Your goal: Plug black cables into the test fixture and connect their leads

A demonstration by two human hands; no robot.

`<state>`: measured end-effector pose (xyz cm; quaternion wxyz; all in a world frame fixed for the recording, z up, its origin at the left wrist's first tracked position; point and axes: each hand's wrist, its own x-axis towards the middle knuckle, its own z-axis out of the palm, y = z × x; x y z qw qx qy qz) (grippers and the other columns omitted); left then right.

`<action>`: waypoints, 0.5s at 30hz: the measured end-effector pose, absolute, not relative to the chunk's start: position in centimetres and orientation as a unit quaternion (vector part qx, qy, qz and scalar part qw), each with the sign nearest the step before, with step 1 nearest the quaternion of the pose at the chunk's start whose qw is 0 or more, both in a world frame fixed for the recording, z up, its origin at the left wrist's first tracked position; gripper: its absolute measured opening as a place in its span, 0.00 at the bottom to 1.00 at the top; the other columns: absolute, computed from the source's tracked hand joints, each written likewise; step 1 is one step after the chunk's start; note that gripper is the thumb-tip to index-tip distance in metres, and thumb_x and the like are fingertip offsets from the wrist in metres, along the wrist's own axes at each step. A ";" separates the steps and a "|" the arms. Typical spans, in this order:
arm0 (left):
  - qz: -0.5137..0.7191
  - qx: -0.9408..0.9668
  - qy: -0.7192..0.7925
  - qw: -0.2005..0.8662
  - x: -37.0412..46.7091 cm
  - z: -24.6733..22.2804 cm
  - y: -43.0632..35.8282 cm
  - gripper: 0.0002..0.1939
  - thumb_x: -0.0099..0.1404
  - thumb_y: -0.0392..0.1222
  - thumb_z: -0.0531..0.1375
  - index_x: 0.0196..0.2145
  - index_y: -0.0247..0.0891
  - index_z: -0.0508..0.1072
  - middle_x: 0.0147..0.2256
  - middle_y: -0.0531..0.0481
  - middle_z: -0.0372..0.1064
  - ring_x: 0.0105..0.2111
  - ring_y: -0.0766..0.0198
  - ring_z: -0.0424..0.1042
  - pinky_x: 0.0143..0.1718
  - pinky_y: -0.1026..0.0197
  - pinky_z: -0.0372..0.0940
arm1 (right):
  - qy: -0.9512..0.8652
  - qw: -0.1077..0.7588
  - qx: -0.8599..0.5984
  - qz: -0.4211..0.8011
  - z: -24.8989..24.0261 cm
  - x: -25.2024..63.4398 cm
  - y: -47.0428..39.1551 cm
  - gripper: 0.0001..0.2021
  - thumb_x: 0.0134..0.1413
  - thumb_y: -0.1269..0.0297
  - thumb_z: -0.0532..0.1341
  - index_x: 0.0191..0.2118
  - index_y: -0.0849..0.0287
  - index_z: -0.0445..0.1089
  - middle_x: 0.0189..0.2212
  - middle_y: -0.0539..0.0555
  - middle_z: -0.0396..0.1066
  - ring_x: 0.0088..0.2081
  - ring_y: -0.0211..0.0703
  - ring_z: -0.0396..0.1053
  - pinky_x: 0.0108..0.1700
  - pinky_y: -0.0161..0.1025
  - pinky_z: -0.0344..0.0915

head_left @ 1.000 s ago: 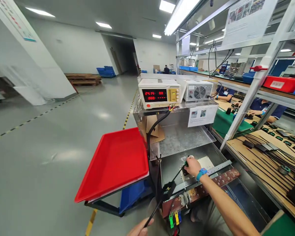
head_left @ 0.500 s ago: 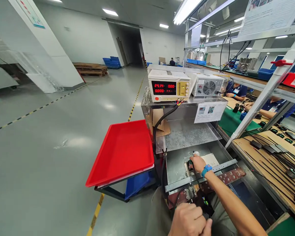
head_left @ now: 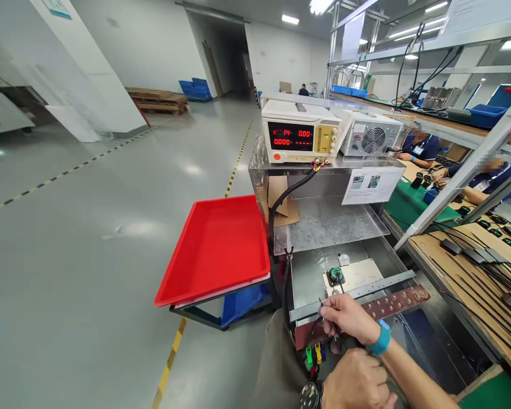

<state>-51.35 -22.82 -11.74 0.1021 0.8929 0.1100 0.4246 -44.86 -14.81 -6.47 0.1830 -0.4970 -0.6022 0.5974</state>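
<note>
Right hand [head_left: 348, 319], blue wristband on, pinches a thin black wire [head_left: 329, 319] at the front rail of the metal tray [head_left: 306, 281]. Left hand [head_left: 354, 379] sits closed just below it; what it grips cannot be told. A small round part [head_left: 335, 276] rests on the white plate [head_left: 360, 274] beyond

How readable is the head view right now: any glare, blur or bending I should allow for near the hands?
Head view: sharp near the right hand and left hand; wide-lens bending slants the white shelf post; ceiling lights leave pale glare on the grey floor; one red digit on the cream power supply reads broken; co-workers' faces are blurred.
</note>
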 end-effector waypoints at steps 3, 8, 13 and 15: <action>0.531 0.818 0.179 0.132 -53.4 -10.6 -23.8 0.23 0.76 0.45 0.47 0.24 0.40 0.70 0.20 0.52 0.67 0.22 0.64 0.64 0.22 0.59 0.56 | -0.518 0.268 -0.461 0.669 -5.8 -45.4 -17.3 0.28 0.54 0.34 0.62 0.31 0.60 0.67 0.20 0.47 0.65 0.20 0.33 0.56 0.25 0.32 0.53; 0.580 0.556 0.530 0.273 -58.7 -9.3 -23.6 0.08 0.70 0.40 0.59 0.47 0.42 0.72 0.39 0.47 0.74 0.37 0.61 0.75 0.38 0.59 0.71 | -0.547 0.313 -0.452 0.631 -5.0 -45.2 -20.1 0.26 0.64 0.39 0.57 0.30 0.60 0.67 0.21 0.47 0.62 0.24 0.34 0.55 0.29 0.34 0.50; 0.489 0.573 0.513 0.413 -61.7 -10.1 -23.3 0.10 0.70 0.47 0.60 0.45 0.41 0.74 0.37 0.50 0.73 0.35 0.63 0.74 0.39 0.61 0.71 | -0.563 0.287 -0.474 0.613 -6.0 -45.6 -22.9 0.26 0.67 0.40 0.53 0.32 0.59 0.65 0.20 0.46 0.59 0.23 0.34 0.53 0.27 0.35 0.48; 0.469 0.583 0.494 0.442 -62.4 -10.5 -23.8 0.09 0.69 0.46 0.61 0.44 0.42 0.74 0.37 0.51 0.72 0.36 0.64 0.73 0.40 0.62 0.69 | -0.552 0.296 -0.475 0.618 -6.6 -45.7 -23.9 0.23 0.68 0.41 0.54 0.36 0.59 0.65 0.22 0.46 0.60 0.24 0.35 0.55 0.28 0.35 0.50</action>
